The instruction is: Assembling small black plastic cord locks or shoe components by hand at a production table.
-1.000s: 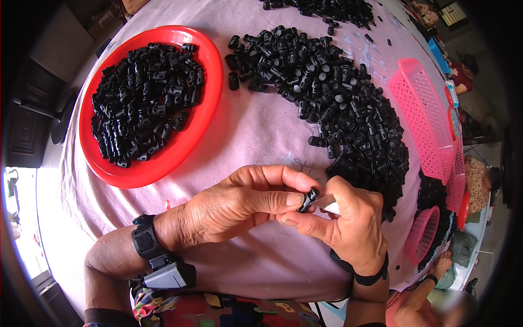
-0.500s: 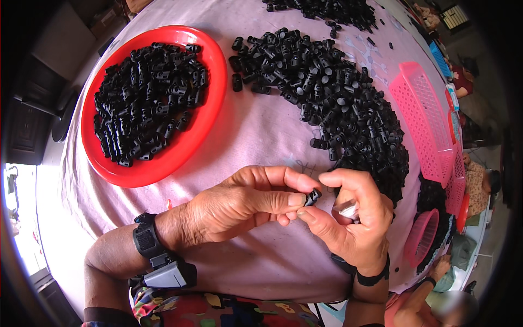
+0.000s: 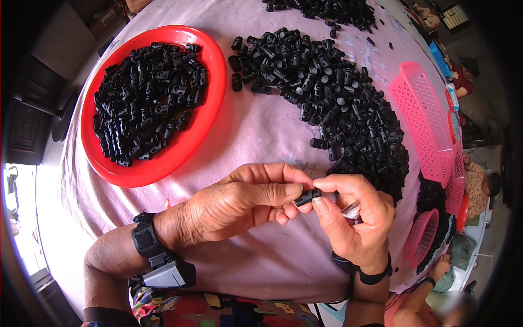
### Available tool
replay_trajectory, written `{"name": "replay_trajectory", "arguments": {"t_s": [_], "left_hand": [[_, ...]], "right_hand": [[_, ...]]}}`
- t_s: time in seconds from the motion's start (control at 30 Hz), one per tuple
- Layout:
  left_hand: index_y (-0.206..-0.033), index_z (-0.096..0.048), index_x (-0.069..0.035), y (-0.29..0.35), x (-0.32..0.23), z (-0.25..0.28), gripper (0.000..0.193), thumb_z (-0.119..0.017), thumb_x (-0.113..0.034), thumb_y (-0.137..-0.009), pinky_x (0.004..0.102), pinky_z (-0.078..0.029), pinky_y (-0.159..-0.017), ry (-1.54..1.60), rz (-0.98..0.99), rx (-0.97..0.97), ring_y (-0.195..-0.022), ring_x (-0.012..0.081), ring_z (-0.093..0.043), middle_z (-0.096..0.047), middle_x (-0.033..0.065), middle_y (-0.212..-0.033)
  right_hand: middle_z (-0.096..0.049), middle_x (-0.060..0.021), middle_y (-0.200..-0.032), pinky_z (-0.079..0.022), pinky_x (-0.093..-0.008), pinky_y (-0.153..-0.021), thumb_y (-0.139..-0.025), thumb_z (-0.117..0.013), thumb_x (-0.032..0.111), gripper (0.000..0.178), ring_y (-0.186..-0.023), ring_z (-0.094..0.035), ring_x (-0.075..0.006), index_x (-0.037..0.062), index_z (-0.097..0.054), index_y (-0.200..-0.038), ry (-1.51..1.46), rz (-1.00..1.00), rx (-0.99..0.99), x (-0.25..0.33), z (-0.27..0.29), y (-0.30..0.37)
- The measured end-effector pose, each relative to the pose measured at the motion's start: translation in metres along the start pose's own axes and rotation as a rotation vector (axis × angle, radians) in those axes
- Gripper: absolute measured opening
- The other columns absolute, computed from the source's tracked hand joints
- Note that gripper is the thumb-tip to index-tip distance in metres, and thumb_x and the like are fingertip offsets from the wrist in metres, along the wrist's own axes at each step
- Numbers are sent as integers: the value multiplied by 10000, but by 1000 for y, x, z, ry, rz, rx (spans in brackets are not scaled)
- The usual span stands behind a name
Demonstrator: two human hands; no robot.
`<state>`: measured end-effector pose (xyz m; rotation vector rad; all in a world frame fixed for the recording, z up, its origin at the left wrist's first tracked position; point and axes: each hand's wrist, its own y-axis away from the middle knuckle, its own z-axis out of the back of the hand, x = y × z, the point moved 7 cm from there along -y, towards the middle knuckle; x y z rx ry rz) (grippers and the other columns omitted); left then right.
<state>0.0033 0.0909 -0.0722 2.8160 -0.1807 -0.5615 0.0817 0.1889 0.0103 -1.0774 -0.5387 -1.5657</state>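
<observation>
A small black cylindrical cord lock (image 3: 305, 197) is pinched between my two hands above the table's near middle. My left hand (image 3: 234, 204) holds its left end between thumb and forefinger, the other fingers curled beneath. The thumb and forefinger of my right hand (image 3: 357, 223) close on its right end. A shiny, silvery piece (image 3: 351, 209) is tucked inside the right hand's curled fingers; its kind I cannot make out. To the left, a red round tray (image 3: 216, 109) bears a heap of similar black pieces. Beyond my hands, a curved pile of loose black pieces (image 3: 348, 103) lies on the cloth.
A pink cloth (image 3: 239, 139) covers the table. Another black pile (image 3: 332, 12) lies at the far edge. Pink perforated baskets (image 3: 422, 109) and a pink oval basket (image 3: 422, 237) line the right side. Other people sit there, one person's arm (image 3: 419, 294) showing at lower right.
My right thumb and forefinger have come left and closed on the cord lock, which has turned flatter. The left hand has shifted only slightly. The tray and piles are unchanged.
</observation>
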Motion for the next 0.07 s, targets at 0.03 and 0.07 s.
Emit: {"name": "replay_trajectory", "arguments": {"t_s": [0.03, 0.07], "left_hand": [[-1136, -585, -38, 0, 0, 1, 230, -608, -113, -919, 267, -480, -803, 10, -1, -13, -885, 133, -604, -639, 58, -1036], [-1150, -583, -48, 0, 0, 3, 243, -607, -127, -922, 276, -481, -805, 13, -18, -13, -936, 154, -604, -629, 61, -1109]], "right_hand": [[-697, -132, -941, -568, -252, -645, -815, -654, -47, 277, -809, -716, -203, -16, -591, -1083, 7, 10, -5, 1, 0, 0], [-697, -132, -941, -568, -252, -645, -815, -654, -47, 277, -809, -716, -203, -16, -591, -1083, 8, 10, -4, 1, 0, 0]]}}
